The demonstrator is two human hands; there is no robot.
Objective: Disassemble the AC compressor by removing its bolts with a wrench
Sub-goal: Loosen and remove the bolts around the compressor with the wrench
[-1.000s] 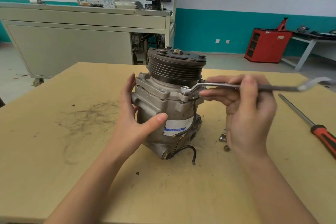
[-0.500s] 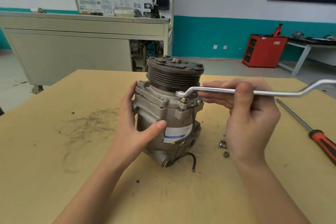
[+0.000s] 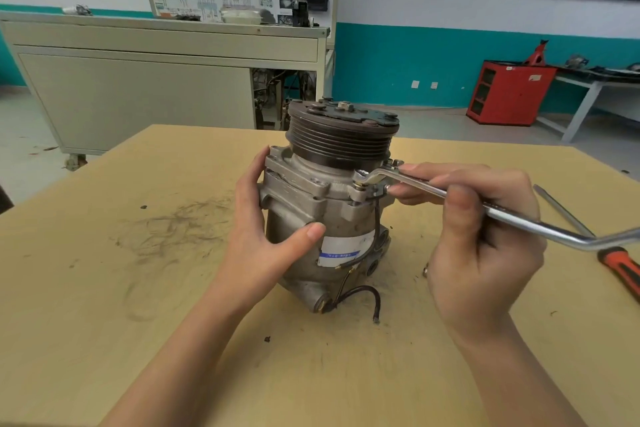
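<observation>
The grey AC compressor (image 3: 322,211) stands upright on the wooden table (image 3: 104,288), dark ribbed pulley on top, white label and a black wire at its front. My left hand (image 3: 263,239) clasps its left side, thumb across the front. My right hand (image 3: 481,236) grips the shaft of a silver offset ring wrench (image 3: 519,218). The wrench's ring end sits over a bolt (image 3: 361,184) on the compressor's front-right flange. The handle slopes down to the right.
A red-handled screwdriver (image 3: 620,267) lies on the table at the right edge. A loose bolt (image 3: 425,270) peeks out from behind my right hand. A grey workbench (image 3: 138,87) stands beyond the table's far edge, a red cabinet (image 3: 509,94) at the back right.
The wrench handle has swung toward me around the bolt, from pointing right and level to sloping down-right. My right hand followed it. My left hand keeps its hold on the compressor.
</observation>
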